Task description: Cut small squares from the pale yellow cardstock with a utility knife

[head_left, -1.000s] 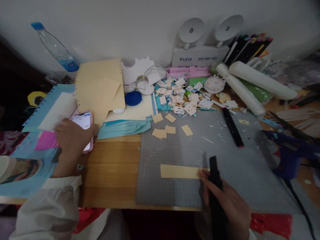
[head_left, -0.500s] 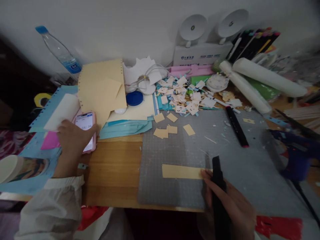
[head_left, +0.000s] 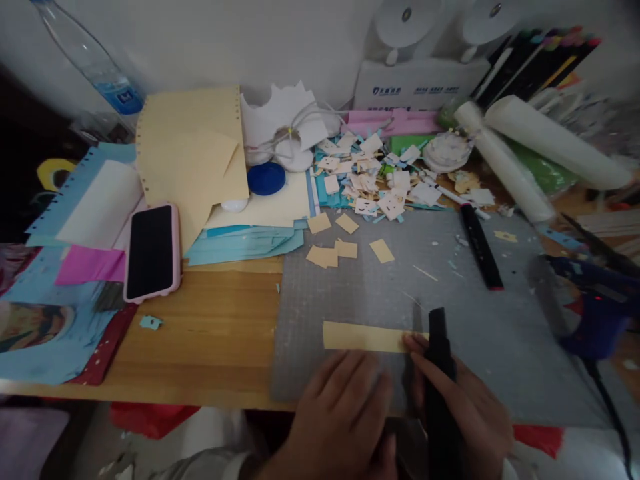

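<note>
A narrow tan paper strip lies across the grey cutting mat. My right hand is closed around a long black tool whose far end is narrower; its exact kind does not show. Fingertips of that hand touch the strip's right end. Just below the strip, my left hand rests palm down, fingers loosely extended and a little blurred, with nothing visible in it. Small tan paper rectangles are scattered farther back on the mat.
A pink-cased phone, its screen dark, lies on the left. Behind the mat is a heap of small paper pieces. A black marker and a blue glue gun lie to the right. Blue paper sheets are stacked left of the mat.
My left hand has left the phone and come right to the strip's lower edge. The phone's lit screen has gone dark. My right hand keeps its hold at the strip's end.
</note>
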A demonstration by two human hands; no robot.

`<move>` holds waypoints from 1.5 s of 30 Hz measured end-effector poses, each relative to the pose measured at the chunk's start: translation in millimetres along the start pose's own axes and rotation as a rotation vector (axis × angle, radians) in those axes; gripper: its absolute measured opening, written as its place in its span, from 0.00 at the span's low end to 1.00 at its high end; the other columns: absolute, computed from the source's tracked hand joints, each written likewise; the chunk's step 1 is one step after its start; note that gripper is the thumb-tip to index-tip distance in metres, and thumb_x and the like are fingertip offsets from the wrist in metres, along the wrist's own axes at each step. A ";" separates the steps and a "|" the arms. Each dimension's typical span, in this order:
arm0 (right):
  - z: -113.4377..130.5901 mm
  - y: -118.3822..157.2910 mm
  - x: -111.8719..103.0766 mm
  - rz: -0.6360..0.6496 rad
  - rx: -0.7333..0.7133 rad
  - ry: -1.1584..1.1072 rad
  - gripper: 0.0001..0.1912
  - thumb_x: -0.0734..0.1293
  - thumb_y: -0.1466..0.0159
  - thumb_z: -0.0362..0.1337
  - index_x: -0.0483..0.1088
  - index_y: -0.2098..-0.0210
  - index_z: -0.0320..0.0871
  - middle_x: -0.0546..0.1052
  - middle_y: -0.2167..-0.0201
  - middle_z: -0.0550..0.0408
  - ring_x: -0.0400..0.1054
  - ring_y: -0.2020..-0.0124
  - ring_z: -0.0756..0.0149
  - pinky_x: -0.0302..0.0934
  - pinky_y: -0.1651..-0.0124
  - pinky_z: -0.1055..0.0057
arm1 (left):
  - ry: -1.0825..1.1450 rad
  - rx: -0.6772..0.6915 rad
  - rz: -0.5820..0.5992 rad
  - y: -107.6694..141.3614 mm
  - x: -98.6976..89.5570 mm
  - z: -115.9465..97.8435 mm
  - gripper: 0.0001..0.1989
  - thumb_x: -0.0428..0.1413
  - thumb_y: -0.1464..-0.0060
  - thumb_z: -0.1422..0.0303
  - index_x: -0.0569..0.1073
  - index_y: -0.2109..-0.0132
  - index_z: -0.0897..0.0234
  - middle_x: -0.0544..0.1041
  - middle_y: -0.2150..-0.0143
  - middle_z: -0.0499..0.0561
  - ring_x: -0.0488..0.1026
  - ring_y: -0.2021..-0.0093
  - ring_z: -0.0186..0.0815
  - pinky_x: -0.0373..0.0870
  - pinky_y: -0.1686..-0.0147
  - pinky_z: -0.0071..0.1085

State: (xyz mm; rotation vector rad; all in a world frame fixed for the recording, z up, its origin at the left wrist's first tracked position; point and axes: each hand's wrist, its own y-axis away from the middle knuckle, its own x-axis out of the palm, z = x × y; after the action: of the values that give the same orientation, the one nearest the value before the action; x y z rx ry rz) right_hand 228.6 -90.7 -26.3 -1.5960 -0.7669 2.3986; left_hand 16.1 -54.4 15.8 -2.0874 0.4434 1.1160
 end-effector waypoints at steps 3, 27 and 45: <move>0.9 -0.3 -1.5 -0.011 0.025 0.003 0.18 0.67 0.33 0.27 0.72 0.45 0.44 0.81 0.50 0.49 0.78 0.49 0.56 0.73 0.47 0.63 | -0.068 0.007 0.132 1.7 23.9 -9.2 0.30 0.52 0.41 0.55 0.70 0.38 0.70 0.70 0.35 0.59 0.62 0.33 0.48 0.52 0.31 0.40; -1.9 2.2 -4.1 0.027 -0.010 -0.039 0.27 0.65 0.31 0.28 0.63 0.33 0.46 0.81 0.50 0.47 0.76 0.47 0.53 0.72 0.45 0.59 | -0.231 -0.011 0.126 6.9 31.8 -6.4 0.24 0.53 0.40 0.58 0.74 0.41 0.63 0.72 0.36 0.59 0.64 0.34 0.53 0.56 0.36 0.46; 0.7 -2.0 -8.0 0.032 0.002 -0.055 0.19 0.66 0.32 0.26 0.70 0.43 0.43 0.81 0.49 0.47 0.74 0.43 0.56 0.71 0.42 0.61 | -0.156 0.014 0.086 4.7 25.1 -4.5 0.21 0.51 0.40 0.63 0.75 0.42 0.65 0.76 0.40 0.57 0.68 0.38 0.44 0.58 0.37 0.37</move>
State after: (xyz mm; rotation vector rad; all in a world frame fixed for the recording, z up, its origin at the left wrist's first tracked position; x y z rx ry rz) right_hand 231.0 -92.5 -18.6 -1.5592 -0.7532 2.4746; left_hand 30.2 -60.1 -5.2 -1.9677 0.4668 1.3112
